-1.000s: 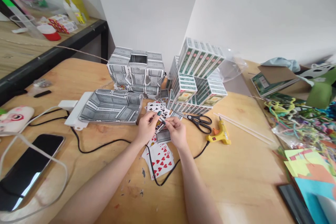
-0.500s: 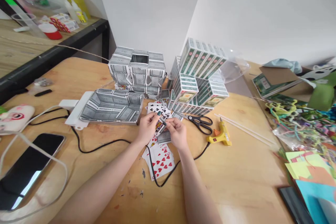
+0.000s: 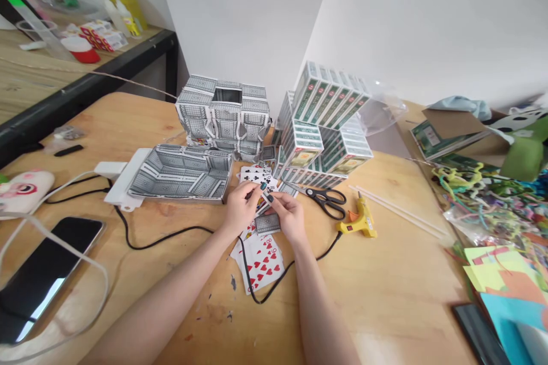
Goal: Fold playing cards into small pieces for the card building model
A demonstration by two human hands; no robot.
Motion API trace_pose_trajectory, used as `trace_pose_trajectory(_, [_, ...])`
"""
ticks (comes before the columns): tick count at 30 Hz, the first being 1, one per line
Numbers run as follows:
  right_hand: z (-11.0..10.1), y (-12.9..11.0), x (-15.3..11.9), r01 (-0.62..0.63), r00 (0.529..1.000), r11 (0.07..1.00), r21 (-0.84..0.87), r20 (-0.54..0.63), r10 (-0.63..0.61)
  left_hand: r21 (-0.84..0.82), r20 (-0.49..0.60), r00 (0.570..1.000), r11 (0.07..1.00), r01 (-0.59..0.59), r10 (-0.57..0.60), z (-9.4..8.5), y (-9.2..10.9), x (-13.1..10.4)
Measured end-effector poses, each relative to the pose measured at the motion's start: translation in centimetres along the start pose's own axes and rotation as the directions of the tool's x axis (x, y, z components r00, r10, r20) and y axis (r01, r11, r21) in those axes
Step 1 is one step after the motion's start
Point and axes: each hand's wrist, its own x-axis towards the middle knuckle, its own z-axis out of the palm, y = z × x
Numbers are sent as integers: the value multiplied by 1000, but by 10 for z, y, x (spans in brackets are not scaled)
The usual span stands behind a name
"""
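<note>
Between both hands, over the middle of the table, is a playing card (image 3: 260, 205), partly covered by the fingers. My left hand (image 3: 243, 204) pinches it from the left, and my right hand (image 3: 287, 214) grips its right side. Under and around the hands lie loose cards: black-suit cards (image 3: 256, 173) just behind, a face-down card (image 3: 268, 224) below, and heart cards (image 3: 263, 265) nearer me. An open tray made of cards (image 3: 184, 174) stands left of my left hand. Behind it rises a larger structure built of cards (image 3: 226, 120).
Stacked card boxes (image 3: 303, 145) stand behind my right hand. Black-handled scissors (image 3: 327, 201), a yellow glue gun (image 3: 359, 219) and clear glue sticks (image 3: 398, 211) lie to the right. The black cord (image 3: 252, 282) loops under my forearms. A phone (image 3: 51, 274) lies left; coloured paper (image 3: 505, 291) lies right.
The fingertips have shifted slightly, and the held card has turned a little between them. Both hands stay in nearly the same place. Nothing else has visibly moved.
</note>
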Motion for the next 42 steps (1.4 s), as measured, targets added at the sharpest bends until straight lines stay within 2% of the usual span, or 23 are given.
trace_pose_trajectory(3, [0, -2, -1, 5, 1000, 999, -33, 9, -4, 52, 19, 997, 995, -82, 81, -1, 1, -1])
trace_pose_trajectory(8, [2, -6, -5, 34, 999, 997, -74, -31, -36, 89, 34, 996, 992, -89, 86, 0, 0, -3])
trace_pose_trajectory(12, [3, -6, -5, 18, 997, 996, -92, -67, -24, 46, 39, 999, 999, 11, -13, 1, -2, -1])
trace_pose_trajectory(16, [4, -5, -3, -18, 1000, 1000, -19, -4, 18, -57, 86, 986, 988, 145, -140, 0, -5, 2])
trace_pose_trajectory(18, [3, -4, -2, -20, 1000, 1000, -1, 17, 20, -34, 86, 990, 993, 111, -108, 0, -5, 2])
trace_pose_trajectory(23, [0, 1, 0, 10, 1000, 1000, 14, -8, -10, 88, 66, 995, 993, -77, 72, 2, -3, -2])
trace_pose_trajectory(28, [0, 3, 1, 6, 997, 1000, 11, -78, -5, 116, 64, 993, 988, -105, 98, 3, -1, -4])
trace_pose_trajectory(31, [1, 3, 1, -1, 995, 1000, 26, -96, 4, 90, 54, 996, 993, -76, 72, 4, -1, -5])
trace_pose_trajectory(35, [2, 1, 0, -12, 996, 999, 48, -87, 16, 46, 53, 998, 999, 18, -20, 3, -3, -4])
trace_pose_trajectory(42, [0, 2, -1, -113, 993, 977, 183, 53, 105, -24, 59, 990, 991, 133, -131, 0, -6, 1])
